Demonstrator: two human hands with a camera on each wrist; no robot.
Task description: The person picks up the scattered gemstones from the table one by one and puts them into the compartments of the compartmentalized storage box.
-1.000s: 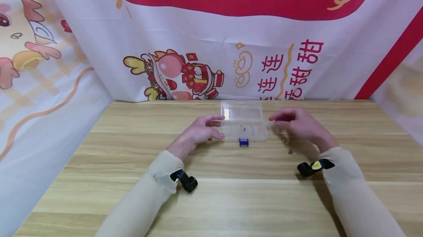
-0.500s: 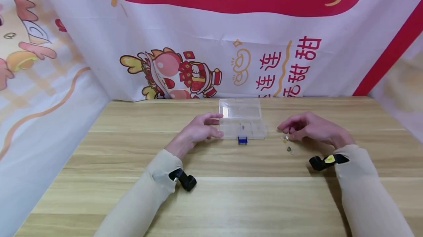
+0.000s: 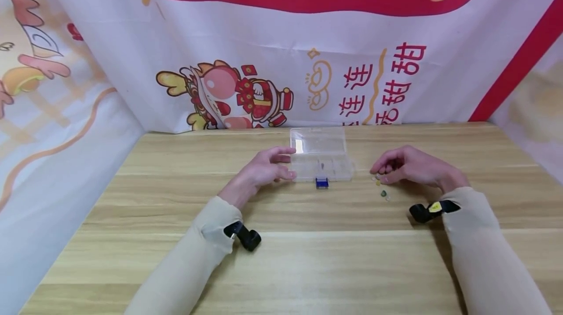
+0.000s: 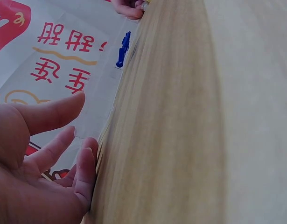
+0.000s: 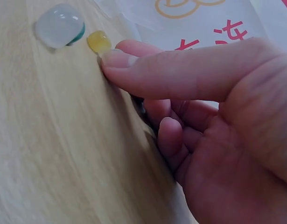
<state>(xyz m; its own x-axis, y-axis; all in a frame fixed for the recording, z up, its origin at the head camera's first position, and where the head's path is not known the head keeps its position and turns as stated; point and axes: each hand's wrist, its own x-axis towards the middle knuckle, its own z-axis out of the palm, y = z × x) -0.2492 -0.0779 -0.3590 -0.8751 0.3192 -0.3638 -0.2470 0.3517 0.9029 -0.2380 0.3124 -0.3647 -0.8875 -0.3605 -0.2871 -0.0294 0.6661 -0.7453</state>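
Note:
A clear plastic compartment box (image 3: 308,173) lies on the table with its lid (image 3: 323,140) raised at the back and a blue latch (image 3: 322,183) at its front. A tiny dark piece (image 3: 322,165) is inside. My left hand (image 3: 266,164) rests against the box's left side, fingers spread and fairly straight. Right of the box, my right hand (image 3: 413,167) has its curled thumb and forefinger around a small clear stone (image 4: 144,5); whether they pinch it is hidden. Close by lie a yellow stone (image 5: 99,42), a dark green stone (image 3: 383,193) and a clear, pale stone (image 5: 60,25).
The wooden table (image 3: 272,266) reaches a printed cloth (image 3: 264,36) that hangs behind the box. Another cloth (image 3: 79,158) hangs along the left edge. Black cameras (image 3: 248,238) are strapped on both sleeves.
My right hand has moved away from the box's right side, down to the small stones on the table, and its thumb has drawn in slightly. My left hand stays at the box.

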